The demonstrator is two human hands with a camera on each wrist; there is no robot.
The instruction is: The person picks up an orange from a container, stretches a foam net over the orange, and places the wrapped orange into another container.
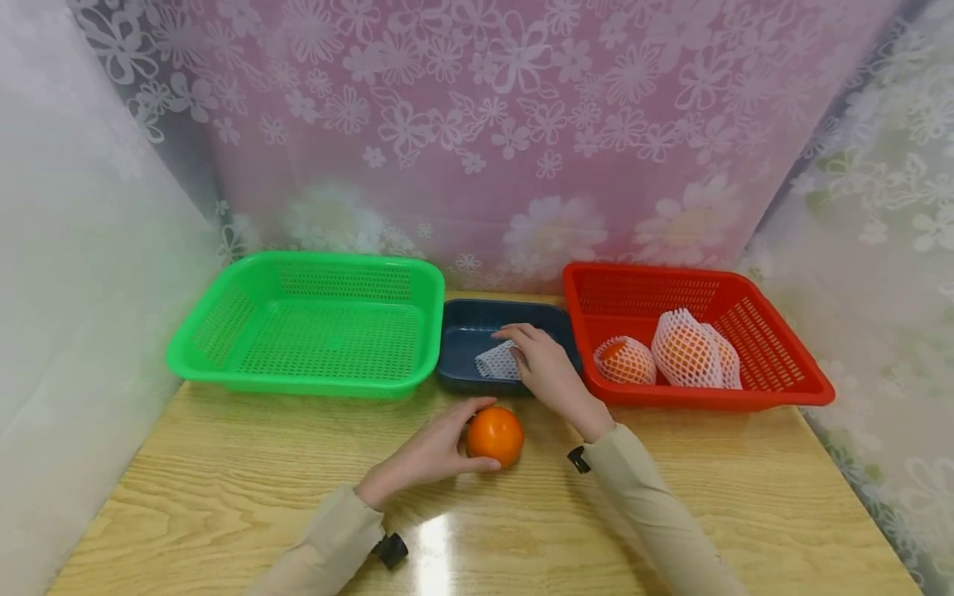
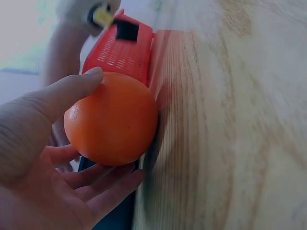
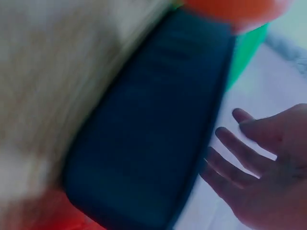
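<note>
A bare orange (image 1: 495, 436) sits at the front of the wooden table, in front of the dark blue tray (image 1: 460, 341). My left hand (image 1: 426, 454) holds it from the left, thumb on the near side and fingers around the far side; the left wrist view shows the orange (image 2: 112, 120) between thumb and fingers. Over the tray hovers my right hand (image 1: 550, 372), just beside a white foam net sleeve (image 1: 497, 362) lying in it. In the blurred right wrist view the right hand (image 3: 268, 167) has its fingers spread, with nothing between them.
A green basket (image 1: 328, 335) with nothing in it stands left of the tray. On the right, a red basket (image 1: 775, 364) holds several orange fruits in foam nets (image 1: 684, 352). A flowered curtain (image 1: 477, 165) hangs behind, and similar cloth flanks both sides.
</note>
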